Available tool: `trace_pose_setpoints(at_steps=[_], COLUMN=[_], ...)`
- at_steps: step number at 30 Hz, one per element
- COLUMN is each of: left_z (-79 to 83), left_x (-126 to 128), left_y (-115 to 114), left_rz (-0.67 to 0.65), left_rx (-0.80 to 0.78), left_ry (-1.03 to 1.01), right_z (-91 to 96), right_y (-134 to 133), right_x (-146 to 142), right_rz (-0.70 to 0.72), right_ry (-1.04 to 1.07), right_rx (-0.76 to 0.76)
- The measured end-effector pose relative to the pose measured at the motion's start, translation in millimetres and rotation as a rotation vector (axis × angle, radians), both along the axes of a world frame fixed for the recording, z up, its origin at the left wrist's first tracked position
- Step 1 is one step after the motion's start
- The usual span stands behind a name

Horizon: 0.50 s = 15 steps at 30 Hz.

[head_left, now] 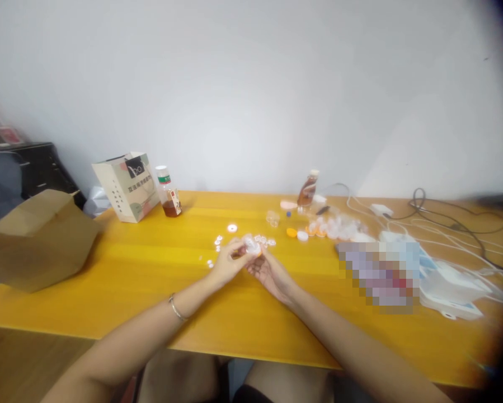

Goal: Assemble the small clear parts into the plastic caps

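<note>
While the left hand (pixel 229 262) and right hand (pixel 273 275) come together over the wooden counter (pixel 184 319), their fingertips pinch a small clear plastic piece (pixel 252 245) with orange at its lower right, too blurred to identify further. Small white pieces (pixel 218 240) lie near the left hand, beside a round white disc (pixel 232 228), while an orange cap (pixel 291 232) and a white cap (pixel 302 236) sit farther right, before a brown bottle (pixel 307 191).

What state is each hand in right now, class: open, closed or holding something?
Left hand: closed, holding a small clear plastic piece.
Right hand: fingers curled beside the same piece; blur hides whether it grips.
</note>
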<state>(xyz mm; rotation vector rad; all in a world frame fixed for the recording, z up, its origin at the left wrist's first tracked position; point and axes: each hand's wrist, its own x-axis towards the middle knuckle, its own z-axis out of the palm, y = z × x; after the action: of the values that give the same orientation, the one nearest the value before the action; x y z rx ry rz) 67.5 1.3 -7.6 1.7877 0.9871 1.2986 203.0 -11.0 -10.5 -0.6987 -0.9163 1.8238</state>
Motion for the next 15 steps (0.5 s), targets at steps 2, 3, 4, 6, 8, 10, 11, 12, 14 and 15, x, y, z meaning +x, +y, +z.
trace_pose_setpoints(at_steps=[2, 3, 4, 6, 8, 10, 11, 12, 14, 15], left_z=[-3.1, -4.3, -5.3, -6.7, -7.7, -8.3, -8.5, -8.5, -8.4, -8.2], left_x=[0, 0, -1, -1, -2, -3, -3, -2, -2, -2], left_y=[3, 4, 4, 4, 3, 1, 0, -1, -2, -2], left_rz=[0.065, 0.100, 0.133, 0.168, 0.161, 0.130, 0.112, 0.097, 0.085, 0.089], left_rx=[0.059, 0.091, 0.127, 0.196, 0.244, 0.259, 0.259, 0.257, 0.255, 0.256], left_ry=[0.067, 0.106, 0.147, 0.228, 0.295, 0.332, 0.341, 0.343, 0.342, 0.343], right_z=[-1.7, -2.7, -3.9, -5.9, -7.4, -8.4, -8.5, -8.4, -7.1, -5.8], right_y=[1, 2, 3, 5, 7, 10, 12, 14, 21, 25], right_x=[1, 1, 1, 1, 2, 3, 4, 6, 12, 16], right_rz=[-0.051, -0.091, -0.134, -0.206, -0.229, -0.217, -0.214, -0.219, -0.266, -0.320], right_ry=[-0.090, -0.142, -0.195, -0.295, -0.376, -0.429, -0.447, -0.460, -0.480, -0.489], right_rx=[0.058, 0.104, 0.162, 0.309, 0.441, 0.509, 0.521, 0.527, 0.532, 0.526])
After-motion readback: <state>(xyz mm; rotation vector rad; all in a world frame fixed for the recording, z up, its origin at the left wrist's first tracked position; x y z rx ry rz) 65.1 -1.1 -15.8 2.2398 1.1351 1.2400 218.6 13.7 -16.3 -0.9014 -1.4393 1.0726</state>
